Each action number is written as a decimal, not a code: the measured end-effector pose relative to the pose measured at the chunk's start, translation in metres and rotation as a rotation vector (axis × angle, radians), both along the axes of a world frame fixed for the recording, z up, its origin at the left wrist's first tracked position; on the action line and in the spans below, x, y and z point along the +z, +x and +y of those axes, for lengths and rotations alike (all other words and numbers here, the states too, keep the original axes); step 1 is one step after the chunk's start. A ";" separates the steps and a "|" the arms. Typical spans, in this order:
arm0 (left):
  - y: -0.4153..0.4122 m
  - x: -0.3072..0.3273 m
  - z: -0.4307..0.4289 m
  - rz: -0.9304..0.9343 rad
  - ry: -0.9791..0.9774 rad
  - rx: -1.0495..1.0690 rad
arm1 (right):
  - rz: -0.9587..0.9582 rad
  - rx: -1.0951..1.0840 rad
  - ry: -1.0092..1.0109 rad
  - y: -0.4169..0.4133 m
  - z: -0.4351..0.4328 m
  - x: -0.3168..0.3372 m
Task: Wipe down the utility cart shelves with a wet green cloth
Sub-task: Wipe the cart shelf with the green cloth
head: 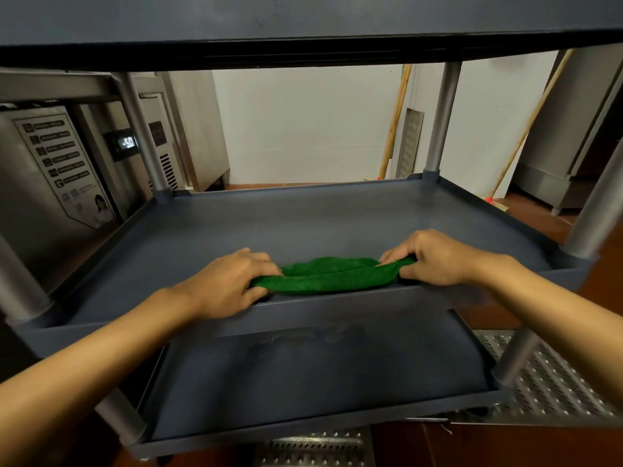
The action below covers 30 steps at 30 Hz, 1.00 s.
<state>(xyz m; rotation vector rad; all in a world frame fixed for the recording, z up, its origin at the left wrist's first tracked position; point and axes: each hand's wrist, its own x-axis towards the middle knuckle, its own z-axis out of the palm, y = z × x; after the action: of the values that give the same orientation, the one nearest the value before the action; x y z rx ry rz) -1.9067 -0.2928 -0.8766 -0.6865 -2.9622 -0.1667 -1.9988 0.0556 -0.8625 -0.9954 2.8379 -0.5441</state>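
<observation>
One cloth (333, 274), green and bunched into a long roll, lies on the middle shelf (303, 224) of the cart (337, 315), along the front edge and near its middle. Two hands hold it, one at each end. The left hand (232, 284) grips the left end with fingers curled over it and thumb beneath. The right hand (435, 257) pinches the right end between curled fingers and thumb. Both forearms reach in over the front rim.

Three shelves show, all dark blue-grey: the top shelf (303, 18) hangs close overhead, the middle shelf carries the cloth, and the bottom shelf (303, 382) lies below with faint smears on it. Four grey posts (441, 119) stand at the corners of the middle shelf, and two more show under it.

Past the back edge is a white wall (303, 123) with one vent (409, 143). Two broom handles (394, 119) lean there, one beside the back right post and one farther right. Off the left edge stands a steel fridge (50, 183) with a lit display (126, 142), partly hidden by the back left post. A perforated metal grate (546, 382) covers the floor at the right front corner
</observation>
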 end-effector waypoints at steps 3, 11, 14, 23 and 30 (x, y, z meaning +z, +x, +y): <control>0.005 0.009 0.001 -0.065 0.012 -0.060 | -0.086 -0.004 -0.014 0.006 0.000 0.006; 0.013 0.024 0.008 -0.101 -0.096 -0.049 | -0.235 0.051 -0.041 0.018 0.002 0.022; 0.010 0.028 0.008 -0.017 -0.102 0.010 | -0.210 0.020 -0.134 0.015 0.010 0.028; -0.039 0.035 0.024 -0.119 0.282 0.102 | -0.223 -0.175 -0.237 -0.010 0.030 0.028; -0.047 0.032 0.038 -0.400 0.505 0.225 | -0.276 -0.190 -0.120 -0.006 0.026 0.016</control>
<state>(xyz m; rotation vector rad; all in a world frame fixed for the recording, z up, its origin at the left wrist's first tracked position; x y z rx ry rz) -1.9534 -0.2547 -0.8449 -0.2738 -3.1082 -1.0991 -2.0052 0.0815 -0.8469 -0.6117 2.6894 -0.8103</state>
